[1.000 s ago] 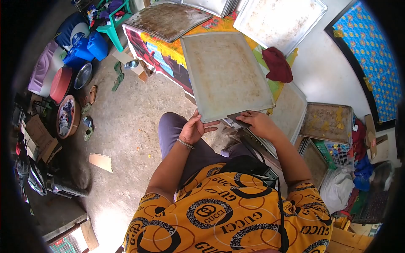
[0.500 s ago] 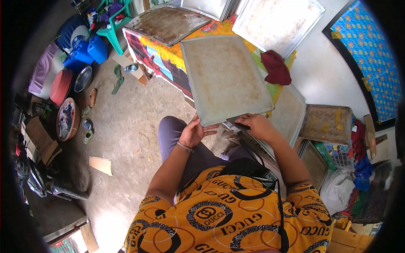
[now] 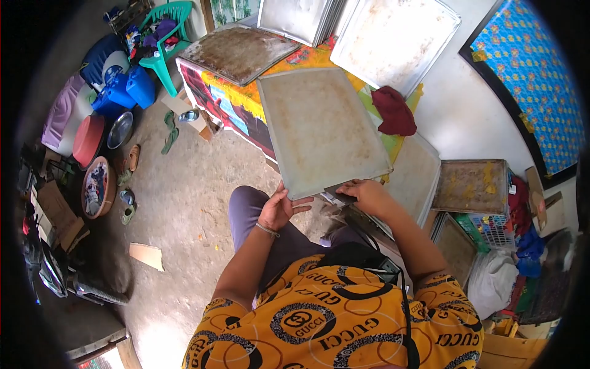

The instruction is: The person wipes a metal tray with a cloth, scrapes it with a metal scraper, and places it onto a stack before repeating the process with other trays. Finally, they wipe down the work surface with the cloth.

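A large, stained flat metal tray point(image 3: 326, 132) slants from the cloth-covered table toward my lap. My left hand point(image 3: 278, 210) holds its near left corner, thumb at the edge and fingers stretched out beneath. At the near edge, my right hand point(image 3: 367, 195) is closed on a dark flat scraper point(image 3: 345, 192), pressed against the tray's surface. How much of the scraper lies under the fingers is hidden. A dark red cloth point(image 3: 393, 111) lies beside the tray's right edge.
On the table point(image 3: 243, 117) lies a browned tray point(image 3: 239, 52), with upright trays point(image 3: 298, 18) behind it. A pale tray point(image 3: 396, 40) leans against the wall. More trays stand at my right near a plastic basket point(image 3: 491, 227). Tubs, jugs and slippers line the left floor.
The whole view has shifted slightly, with the tray and hands appearing a little lower. Both hands keep their places at the tray's near edge.
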The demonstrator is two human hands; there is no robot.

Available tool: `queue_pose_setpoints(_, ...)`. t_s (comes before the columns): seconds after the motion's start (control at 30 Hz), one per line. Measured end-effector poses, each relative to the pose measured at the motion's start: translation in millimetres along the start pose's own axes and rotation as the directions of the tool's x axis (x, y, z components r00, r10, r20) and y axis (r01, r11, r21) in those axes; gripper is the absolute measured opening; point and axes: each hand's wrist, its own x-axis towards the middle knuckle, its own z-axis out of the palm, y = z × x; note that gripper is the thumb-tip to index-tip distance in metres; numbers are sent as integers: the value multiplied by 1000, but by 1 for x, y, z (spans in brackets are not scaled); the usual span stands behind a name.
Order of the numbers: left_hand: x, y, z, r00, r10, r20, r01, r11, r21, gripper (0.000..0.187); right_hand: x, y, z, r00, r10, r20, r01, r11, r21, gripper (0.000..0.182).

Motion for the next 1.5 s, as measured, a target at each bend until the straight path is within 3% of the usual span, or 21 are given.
queue_pose_setpoints(0.3, -1, 1, 0, 1000, 18, 15, -17, 999, -35, 63, 2, 1, 3, 1000, -19, 1, 19, 998, -54, 44)
queue_pose_setpoints(1.4, 1, 0, -3, 999, 28, 20, -27, 999, -36, 62, 4, -1, 4, 998, -38, -49, 35, 998, -59, 43)
queue_pose_setpoints(1.5, 0, 1, -3, 999, 17, 37, -15, 999, -50, 69, 4, -1, 5, 998, -36, -45, 34, 998, -58, 43)
